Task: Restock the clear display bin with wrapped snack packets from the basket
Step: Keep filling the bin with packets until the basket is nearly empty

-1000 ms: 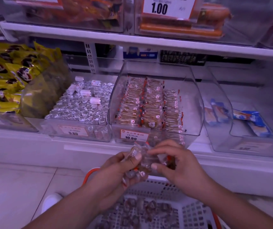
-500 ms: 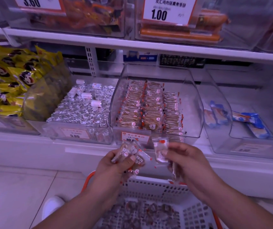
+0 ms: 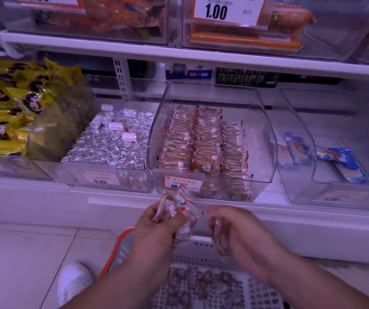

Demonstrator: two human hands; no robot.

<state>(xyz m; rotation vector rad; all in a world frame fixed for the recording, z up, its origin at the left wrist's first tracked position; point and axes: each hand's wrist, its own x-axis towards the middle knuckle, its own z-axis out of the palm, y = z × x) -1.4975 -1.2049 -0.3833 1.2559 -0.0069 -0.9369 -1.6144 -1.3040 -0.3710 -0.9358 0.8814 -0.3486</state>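
Clear-plastic wrapped snack packets with orange-red seams (image 3: 174,210) are bunched in the left hand (image 3: 156,224), fingers curled round the fan of them, thumb on top. Right hand (image 3: 235,230) is curled in, just right of the bunch; it appears to pinch one blurred clear packet low near the palm, hard to confirm.

Change: half a second back the right hand had one packet lifted up and apart from the bunch, in front of the bin's price tag. Now that hand is lower and closer to the left one, and the single packet is no longer held up. A second back both hands were together on the bunch. So this reads as sorting and squaring packets in hand, not placing yet. Nothing new in the bin across the frames.

Clear curved-front acrylic display bin (image 3: 266,139) sits on the white shelf (image 3: 112,204), far of both hands and above them. Three neat rows of packets inside, right part of the bin floor bare, so room remains. Held packets are near the bin's front lip, just below the orange price tag (image 3: 182,182), not over the opening.

White perforated plastic basket with orange handle (image 3: 259,288) is near, under the forearms, with more packets loose inside. Restock is partway, judging by the stock left in the basket.
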